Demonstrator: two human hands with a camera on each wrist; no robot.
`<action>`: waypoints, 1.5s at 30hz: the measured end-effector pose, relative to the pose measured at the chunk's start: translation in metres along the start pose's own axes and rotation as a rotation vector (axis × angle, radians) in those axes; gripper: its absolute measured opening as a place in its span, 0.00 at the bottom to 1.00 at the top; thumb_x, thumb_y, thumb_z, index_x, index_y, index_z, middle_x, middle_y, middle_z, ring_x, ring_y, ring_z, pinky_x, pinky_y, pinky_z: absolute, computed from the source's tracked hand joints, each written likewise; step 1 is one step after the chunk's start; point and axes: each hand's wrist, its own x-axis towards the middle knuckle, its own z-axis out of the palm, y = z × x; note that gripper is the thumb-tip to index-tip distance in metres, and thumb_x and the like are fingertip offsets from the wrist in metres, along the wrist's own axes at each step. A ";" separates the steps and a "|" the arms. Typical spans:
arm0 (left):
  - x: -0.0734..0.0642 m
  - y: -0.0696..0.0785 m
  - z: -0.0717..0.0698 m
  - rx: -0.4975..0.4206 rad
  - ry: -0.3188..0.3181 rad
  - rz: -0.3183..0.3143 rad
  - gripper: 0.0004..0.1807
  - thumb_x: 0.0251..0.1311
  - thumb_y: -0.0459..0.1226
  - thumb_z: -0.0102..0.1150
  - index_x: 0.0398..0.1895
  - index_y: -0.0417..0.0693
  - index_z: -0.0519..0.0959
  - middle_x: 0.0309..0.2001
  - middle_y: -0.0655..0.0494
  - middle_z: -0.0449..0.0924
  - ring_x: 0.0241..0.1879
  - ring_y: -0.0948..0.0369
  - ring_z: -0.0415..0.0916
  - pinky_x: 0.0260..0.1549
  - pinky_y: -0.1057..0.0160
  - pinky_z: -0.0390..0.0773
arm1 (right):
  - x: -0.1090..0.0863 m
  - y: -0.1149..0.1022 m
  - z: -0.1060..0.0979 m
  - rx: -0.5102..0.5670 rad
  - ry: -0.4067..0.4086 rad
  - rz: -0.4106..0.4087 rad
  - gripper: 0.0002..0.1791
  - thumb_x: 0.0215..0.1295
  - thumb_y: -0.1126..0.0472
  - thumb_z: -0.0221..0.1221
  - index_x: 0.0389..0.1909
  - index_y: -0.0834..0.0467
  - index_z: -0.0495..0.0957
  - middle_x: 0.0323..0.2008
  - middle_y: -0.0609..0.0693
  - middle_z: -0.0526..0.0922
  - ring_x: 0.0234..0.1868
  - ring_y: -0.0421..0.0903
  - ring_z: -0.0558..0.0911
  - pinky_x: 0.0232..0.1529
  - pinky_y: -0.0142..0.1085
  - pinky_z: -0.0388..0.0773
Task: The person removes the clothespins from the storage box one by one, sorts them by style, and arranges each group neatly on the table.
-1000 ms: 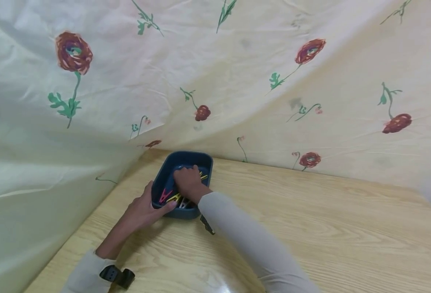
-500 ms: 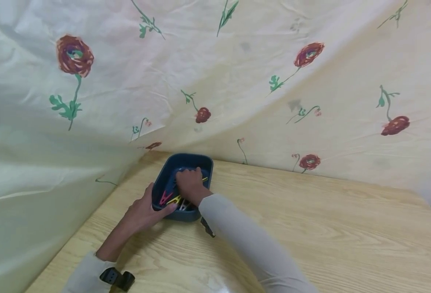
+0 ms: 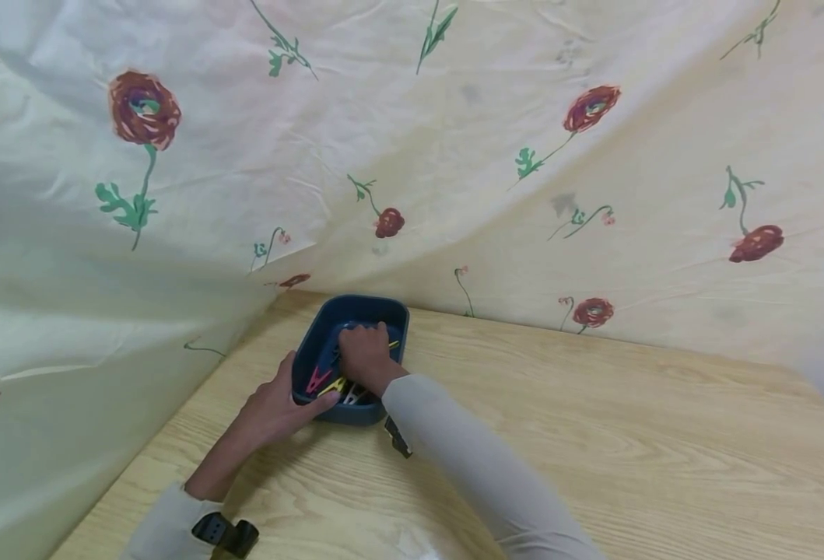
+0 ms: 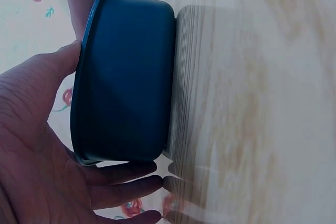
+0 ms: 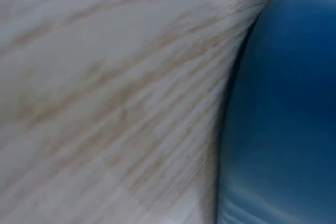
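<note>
A dark blue plastic tub (image 3: 355, 415) with rounded corners stands on the wooden table and holds several clothespins. Near its front lie a pink clothespin (image 3: 316, 381), a yellow clothespin (image 3: 331, 386) and a pale grey clothespin (image 3: 352, 396). My left hand (image 3: 275, 407) holds the tub's near left corner, thumb at the front rim and fingers along the left side. The left wrist view has the thumb against the rim of the tub (image 4: 123, 80). My right hand (image 3: 366, 354) reaches down inside, knuckles up; its fingertips and anything between them are hidden. The right wrist view shows only the tub's outer wall (image 5: 283, 119) and the table.
A flower-printed cloth (image 3: 496, 202) hangs behind the table and along its left side, close to the tub. The pale wooden tabletop (image 3: 594, 420) stretches away to the right. Each wrist wears a black strapped device (image 3: 224, 533).
The right hand has shifted very slightly within the tub, covering more of the yellow clothespin at the right side. The left hand keeps its hold. The whole view has drifted a little downward.
</note>
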 end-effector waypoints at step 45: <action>-0.011 0.007 0.002 0.096 -0.069 -0.056 0.64 0.59 0.69 0.53 0.78 0.32 0.36 0.65 0.23 0.64 0.58 0.31 0.71 0.45 0.37 0.75 | -0.031 0.019 -0.011 0.169 0.449 0.114 0.27 0.60 0.49 0.61 0.07 0.47 0.59 0.09 0.40 0.57 0.13 0.41 0.65 0.26 0.38 0.60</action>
